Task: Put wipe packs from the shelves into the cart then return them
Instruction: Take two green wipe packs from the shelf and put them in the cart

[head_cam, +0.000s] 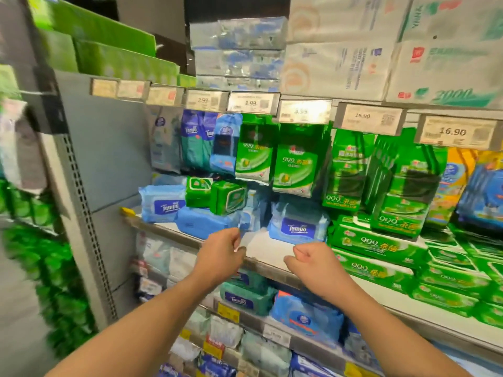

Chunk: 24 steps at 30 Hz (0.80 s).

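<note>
Curled empty hands, soft plastic wipe packs

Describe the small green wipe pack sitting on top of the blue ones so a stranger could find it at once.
Start at the white shelf level with both hands, below the row of price tags. At its left end lie blue Tempo packs. The small green wipe pack sits on top of them, right of a similar green pack; it is the one turned at an angle, far smaller than the long green packs stacked to the right.

Glossy plastic film wraps the wipe packs; the shelf is smooth matt grey metal; cartons above look like matt cardboard.
</note>
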{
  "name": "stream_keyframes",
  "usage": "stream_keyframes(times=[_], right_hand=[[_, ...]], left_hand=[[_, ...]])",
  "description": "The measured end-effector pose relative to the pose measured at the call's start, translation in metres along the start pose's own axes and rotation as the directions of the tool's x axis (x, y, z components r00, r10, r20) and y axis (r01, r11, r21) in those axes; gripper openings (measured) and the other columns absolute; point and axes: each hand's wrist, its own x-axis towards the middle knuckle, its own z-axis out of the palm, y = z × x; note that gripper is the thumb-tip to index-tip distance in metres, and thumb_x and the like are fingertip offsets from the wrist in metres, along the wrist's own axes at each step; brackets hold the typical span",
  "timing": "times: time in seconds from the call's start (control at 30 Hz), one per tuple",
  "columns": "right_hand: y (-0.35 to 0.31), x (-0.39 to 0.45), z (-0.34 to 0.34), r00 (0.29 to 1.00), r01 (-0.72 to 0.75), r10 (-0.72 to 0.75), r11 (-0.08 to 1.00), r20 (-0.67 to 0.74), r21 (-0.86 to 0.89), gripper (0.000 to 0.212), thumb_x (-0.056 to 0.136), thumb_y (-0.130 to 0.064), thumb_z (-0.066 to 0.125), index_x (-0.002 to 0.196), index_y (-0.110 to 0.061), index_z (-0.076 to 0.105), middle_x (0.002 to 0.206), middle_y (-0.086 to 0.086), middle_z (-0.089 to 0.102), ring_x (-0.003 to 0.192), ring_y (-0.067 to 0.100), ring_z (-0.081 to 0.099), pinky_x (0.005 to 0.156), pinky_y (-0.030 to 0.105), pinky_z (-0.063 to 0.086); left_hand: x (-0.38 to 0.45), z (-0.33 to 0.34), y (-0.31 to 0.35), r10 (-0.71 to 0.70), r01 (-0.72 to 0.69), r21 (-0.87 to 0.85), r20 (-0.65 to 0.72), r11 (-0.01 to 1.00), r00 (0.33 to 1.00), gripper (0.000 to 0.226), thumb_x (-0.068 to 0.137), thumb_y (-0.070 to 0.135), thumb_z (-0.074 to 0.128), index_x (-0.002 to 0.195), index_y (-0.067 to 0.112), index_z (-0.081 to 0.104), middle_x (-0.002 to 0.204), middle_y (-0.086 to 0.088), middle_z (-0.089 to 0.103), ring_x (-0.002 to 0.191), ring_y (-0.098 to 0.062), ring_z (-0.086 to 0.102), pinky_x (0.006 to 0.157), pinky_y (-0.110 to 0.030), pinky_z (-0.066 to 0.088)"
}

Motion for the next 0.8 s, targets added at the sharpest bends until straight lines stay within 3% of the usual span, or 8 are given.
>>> stream_keyframes(times=[0.1, 0.2, 0.3, 0.4, 0.5, 0.63, 0.7, 0.8], right_hand=[[0.013, 0.020, 0.006, 0.999, 0.026, -0.027, 0.999, 0.047, 0.026, 0.054, 0.085, -0.014, 0.066, 0.054, -0.016, 0.021, 0.054, -0.004, 0.016, 0.051, 0.010, 0.019, 0.050, 0.030, 0.017], [0.025, 0.035, 0.011, 0.994, 0.045, -0.052, 0.997, 0.100, 0.067, 0.054, 0.086, -0.017, 0.066, 0.055, -0.015, 0.021, 0.054, -0.003, 0.016, 0.053, 0.011, 0.018, 0.050, 0.029, 0.016], [0.035, 0.049, 0.014, 0.991, 0.061, -0.075, 0.990, 0.107, 0.126, 0.056, 0.085, -0.016, 0.066, 0.054, -0.018, 0.020, 0.054, -0.003, 0.016, 0.055, 0.011, 0.017, 0.050, 0.029, 0.016], [0.049, 0.062, 0.012, 0.992, 0.037, -0.058, 0.982, 0.110, 0.184, 0.055, 0.084, -0.017, 0.067, 0.053, -0.017, 0.021, 0.057, -0.003, 0.015, 0.055, 0.011, 0.017, 0.048, 0.030, 0.019], [0.067, 0.075, 0.009, 0.991, -0.001, -0.027, 0.978, 0.132, 0.209, 0.049, 0.083, -0.018, 0.067, 0.058, -0.012, 0.025, 0.059, -0.003, 0.015, 0.057, 0.011, 0.017, 0.053, 0.034, 0.018], [0.076, 0.097, 0.012, 0.989, -0.088, 0.051, 0.956, 0.137, 0.281, 0.054, 0.083, -0.015, 0.068, 0.054, -0.016, 0.022, 0.054, -0.006, 0.015, 0.053, 0.010, 0.016, 0.052, 0.031, 0.014], [0.069, 0.107, 0.019, 0.987, -0.112, 0.069, 0.943, 0.144, 0.313, 0.058, 0.083, -0.015, 0.069, 0.053, -0.020, 0.021, 0.053, -0.008, 0.015, 0.051, 0.010, 0.016, 0.050, 0.030, 0.013], [0.049, 0.120, 0.035, 0.986, -0.094, 0.036, 0.925, 0.160, 0.369, 0.058, 0.084, -0.012, 0.069, 0.054, -0.022, 0.021, 0.052, -0.009, 0.014, 0.051, 0.010, 0.015, 0.052, 0.032, 0.013]], left_hand=[[0.047, -0.013, -0.021, -0.167, 0.156, -0.071, -0.185, 0.985, 0.969, 0.034, 0.076, 0.038, 0.078, 0.096, 0.026, 0.053, 0.093, 0.001, 0.055, 0.083, -0.023, 0.056, 0.073, -0.040, 0.050], [0.103, -0.019, -0.039, -0.336, 0.307, -0.146, -0.266, 0.941, 0.904, 0.085, 0.066, 0.050, 0.087, 0.136, 0.023, 0.047, 0.124, -0.009, 0.057, 0.112, -0.030, 0.061, 0.094, -0.048, 0.053], [0.142, -0.003, -0.042, -0.379, 0.356, -0.141, -0.215, 0.924, 0.900, 0.114, 0.057, 0.054, 0.092, 0.149, 0.015, 0.038, 0.138, -0.013, 0.056, 0.127, -0.033, 0.055, 0.105, -0.046, 0.048], [0.158, 0.017, -0.040, -0.431, 0.403, -0.161, -0.228, 0.901, 0.873, 0.120, 0.045, 0.061, 0.090, 0.144, 0.013, 0.043, 0.134, -0.013, 0.059, 0.123, -0.033, 0.057, 0.104, -0.048, 0.050], [0.159, 0.027, -0.042, -0.468, 0.426, -0.199, -0.282, 0.882, 0.837, 0.102, 0.036, 0.073, 0.078, 0.120, 0.020, 0.054, 0.117, -0.009, 0.065, 0.107, -0.032, 0.064, 0.093, -0.049, 0.055], [0.149, 0.023, -0.042, -0.449, 0.336, -0.377, -0.269, 0.863, 0.852, 0.074, 0.050, 0.060, 0.089, 0.110, 0.028, 0.061, 0.105, 0.004, 0.073, 0.096, -0.020, 0.071, 0.088, -0.045, 0.060], [0.142, 0.015, -0.043, -0.470, 0.295, -0.537, -0.222, 0.790, 0.854, 0.062, 0.061, 0.046, 0.093, 0.111, 0.027, 0.062, 0.105, 0.006, 0.075, 0.098, -0.017, 0.072, 0.090, -0.044, 0.060], [0.134, -0.003, -0.049, -0.505, 0.266, -0.684, -0.174, 0.680, 0.845, 0.062, 0.070, 0.042, 0.090, 0.118, 0.027, 0.055, 0.111, 0.001, 0.072, 0.104, -0.020, 0.071, 0.095, -0.050, 0.057]])
